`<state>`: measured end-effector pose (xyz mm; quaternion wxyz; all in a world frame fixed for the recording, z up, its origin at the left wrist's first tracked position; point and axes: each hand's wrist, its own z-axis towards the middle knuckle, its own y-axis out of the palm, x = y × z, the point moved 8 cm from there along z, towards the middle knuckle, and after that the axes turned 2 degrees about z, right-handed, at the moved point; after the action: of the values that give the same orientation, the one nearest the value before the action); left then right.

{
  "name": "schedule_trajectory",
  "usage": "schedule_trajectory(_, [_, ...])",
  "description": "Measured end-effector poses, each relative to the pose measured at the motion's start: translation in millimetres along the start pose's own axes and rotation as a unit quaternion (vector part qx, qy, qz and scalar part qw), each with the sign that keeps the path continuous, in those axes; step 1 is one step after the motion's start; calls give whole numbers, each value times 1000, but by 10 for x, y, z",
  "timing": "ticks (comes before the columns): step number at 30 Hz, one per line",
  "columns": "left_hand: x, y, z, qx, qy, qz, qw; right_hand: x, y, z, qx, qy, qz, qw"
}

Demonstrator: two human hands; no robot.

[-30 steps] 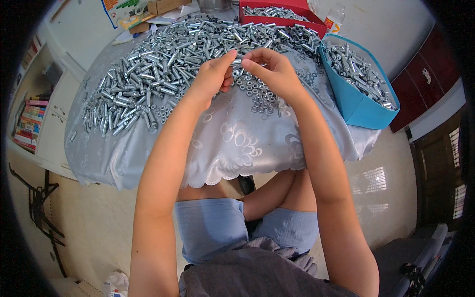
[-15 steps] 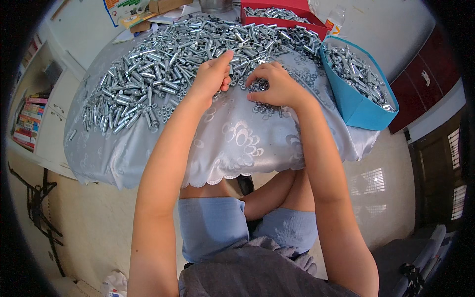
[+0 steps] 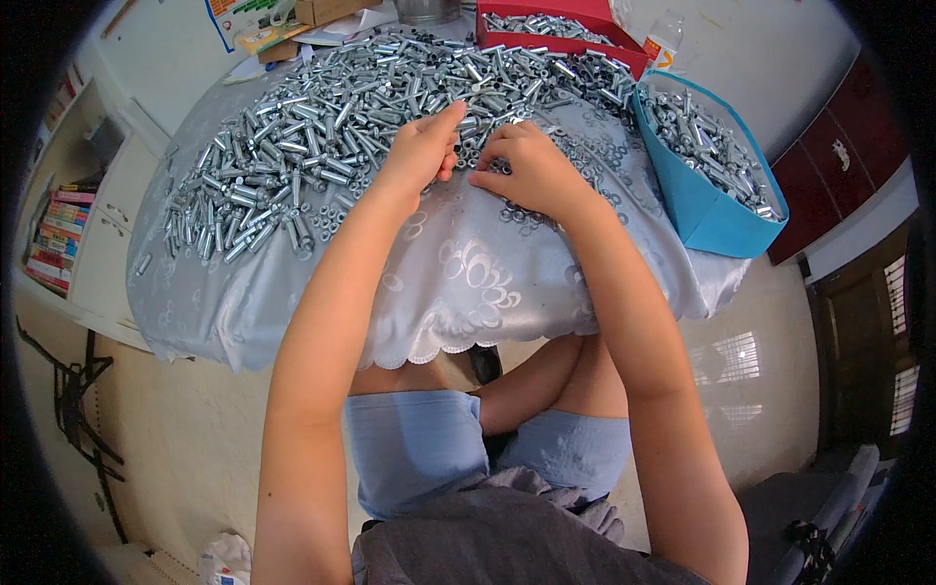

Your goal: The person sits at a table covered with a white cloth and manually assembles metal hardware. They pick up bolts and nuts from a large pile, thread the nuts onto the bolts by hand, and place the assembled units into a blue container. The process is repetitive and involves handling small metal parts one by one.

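Note:
A broad heap of silvery metal sleeve anchors [image 3: 322, 136] covers the far part of the cloth-covered table. My left hand [image 3: 421, 156] is at the heap's near edge, thumb upward and fingers curled in; whatever they hold is hidden. Just right of it, my right hand [image 3: 531, 168] is bent low over the table. A gap shows between its thumb and curved fingers, with nothing visibly gripped. Small metal nuts [image 3: 517, 214] lie under and beside this hand, partly covered by it. More loose nuts [image 3: 327, 216] lie left of my left wrist.
At the right edge stands a blue fabric bin [image 3: 721, 234] full of anchors. A red box [image 3: 561, 49] with more metal pieces sits at the back, beside a clear plastic bottle [image 3: 665, 39]. The silvery tablecloth [image 3: 458, 283] drapes over the table's near edge. A metal bucket [image 3: 427, 10] stands far back.
My right hand has moved slightly left, closer to my left hand, and the gap between its thumb and fingers has narrowed. My left hand has barely moved.

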<state>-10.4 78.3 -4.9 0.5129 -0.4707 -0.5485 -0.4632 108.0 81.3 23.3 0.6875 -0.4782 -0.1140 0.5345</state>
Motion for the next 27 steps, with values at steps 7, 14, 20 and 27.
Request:
schedule_trajectory(7, [-15, -23, 29, 3, 1, -3, 1000, 35, -48, 23, -3, -31, 4, 999])
schedule_trajectory(14, [-20, -34, 12, 21, -13, -17, 1000, 233, -155, 19, 101, 146, 275, 945])
schedule_trajectory(20, [-49, -62, 22, 37, -17, -7, 999, 298, -167, 32, 119, 214, 452, 858])
schedule_trajectory(27, [-69, -56, 15, 33, -25, -10, 999, 229, -99, 33, 71, 212, 428, 876])
